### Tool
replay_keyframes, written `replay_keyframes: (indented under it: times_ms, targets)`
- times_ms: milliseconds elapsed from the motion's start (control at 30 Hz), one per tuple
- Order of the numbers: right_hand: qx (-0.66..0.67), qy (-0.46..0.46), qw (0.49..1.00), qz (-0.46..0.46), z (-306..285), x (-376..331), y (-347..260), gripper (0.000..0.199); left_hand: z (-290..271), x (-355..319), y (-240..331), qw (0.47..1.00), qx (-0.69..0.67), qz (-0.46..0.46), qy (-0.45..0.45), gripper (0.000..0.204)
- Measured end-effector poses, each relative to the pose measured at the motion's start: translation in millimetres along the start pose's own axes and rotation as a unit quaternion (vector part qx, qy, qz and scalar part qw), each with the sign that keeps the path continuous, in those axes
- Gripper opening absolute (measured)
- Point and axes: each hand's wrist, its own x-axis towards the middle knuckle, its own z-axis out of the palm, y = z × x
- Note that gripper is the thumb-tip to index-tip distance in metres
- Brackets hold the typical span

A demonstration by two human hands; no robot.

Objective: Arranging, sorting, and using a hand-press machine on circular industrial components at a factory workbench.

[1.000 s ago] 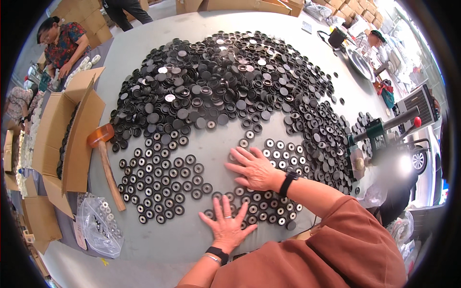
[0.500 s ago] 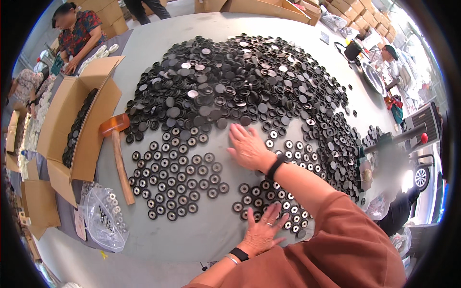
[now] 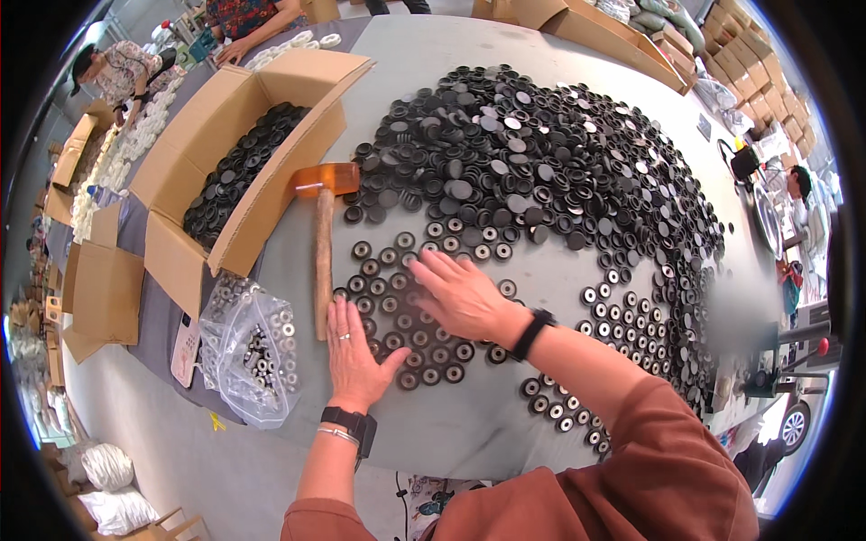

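Observation:
My left hand (image 3: 357, 359) lies flat at the left edge of a group of black round discs with metal-ringed centres (image 3: 431, 355), its fingers stretched out and thumb apart. Over the middle of that group is my right hand (image 3: 469, 299), fingers extended and slightly blurred, covering some discs. Neither hand grips anything. Just beyond my left fingertips lies a mallet (image 3: 324, 243) with an orange head and wooden handle. Similar discs (image 3: 637, 317) sit to the right, partly behind my right forearm. A large heap of black discs (image 3: 550, 153) spreads over the far side.
An open cardboard box (image 3: 203, 117) with black discs stands left. Nearer are a clear plastic bag (image 3: 257, 361) of small rings and a phone-like slab (image 3: 186, 350). A machine with a red knob (image 3: 822, 346) stands right. Two people sit across the far left; another is far right.
My view has swung left. My left hand has gone from the right-hand discs to the left edge of the left group. My right hand has moved from the bare tabletop onto that group.

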Motion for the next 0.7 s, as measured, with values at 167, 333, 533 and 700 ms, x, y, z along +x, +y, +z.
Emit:
replay_keyframes:
  times_ms: [167,333,533,700]
  targets:
    - [-0.045,-0.002,0.999,0.021,57,82,-8,0.053,9,8,-31,0.993,0.085,-0.079,0.028,0.096]
    - [-0.113,-0.113,0.987,-0.005,61,87,-11,0.043,13,25,-40,0.997,0.059,-0.039,-0.029,0.098]
    - [-0.101,-0.049,0.994,-0.016,53,31,-6,0.044,16,14,-13,0.995,0.062,0.019,-0.07,0.095]
    - [-0.103,-0.102,0.989,0.007,32,-7,1,0.046,26,0,21,0.994,0.068,0.023,-0.08,0.092]
